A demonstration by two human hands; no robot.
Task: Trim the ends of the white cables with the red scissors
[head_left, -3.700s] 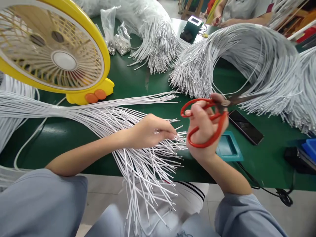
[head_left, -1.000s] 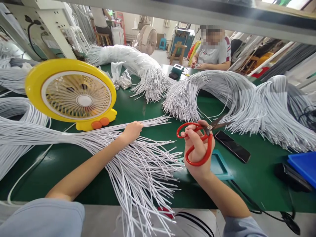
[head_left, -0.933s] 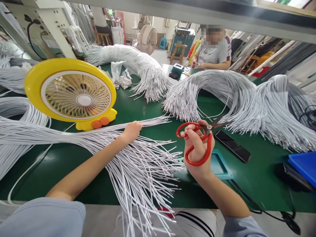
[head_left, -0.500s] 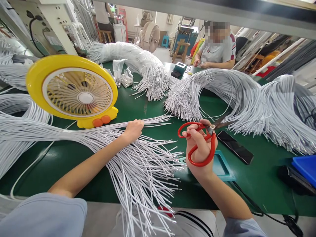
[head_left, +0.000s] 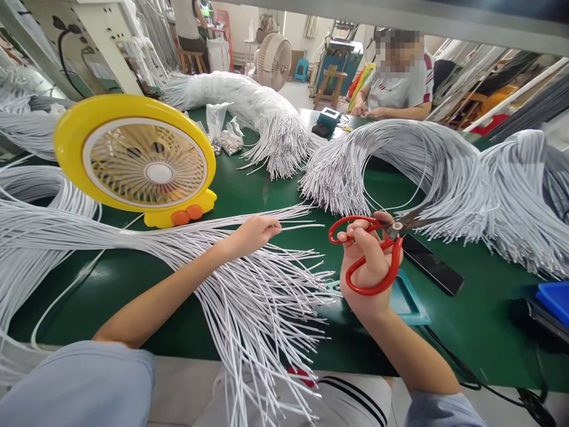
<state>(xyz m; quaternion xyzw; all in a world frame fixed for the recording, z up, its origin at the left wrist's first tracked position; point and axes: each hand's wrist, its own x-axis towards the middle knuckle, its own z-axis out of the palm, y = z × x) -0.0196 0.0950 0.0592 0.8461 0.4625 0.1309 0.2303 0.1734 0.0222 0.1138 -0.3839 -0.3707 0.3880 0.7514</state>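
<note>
My left hand (head_left: 255, 235) is closed, pinching a white cable (head_left: 302, 226) near its end. Beneath my left forearm a large bundle of white cables (head_left: 258, 296) fans out over the table, some ends hanging over the front edge. My right hand (head_left: 371, 267) holds red-handled scissors (head_left: 397, 227), fingers through the loops, the dark blades parted and pointing right, away from the cable. A teal tray (head_left: 411, 302) lies partly hidden behind my right wrist.
A yellow fan (head_left: 133, 101) stands at the left on the green table (head_left: 284, 196). A phone (head_left: 433, 264) lies to the right. Coiled cable bundles (head_left: 444, 160) line the far side. A co-worker (head_left: 400, 89) sits beyond. A blue container (head_left: 555, 299) is at the right edge.
My left hand has moved right along the cables, from gripping several strands to pinching toward one cable's end. My right hand still holds the scissors with the blades apart.
</note>
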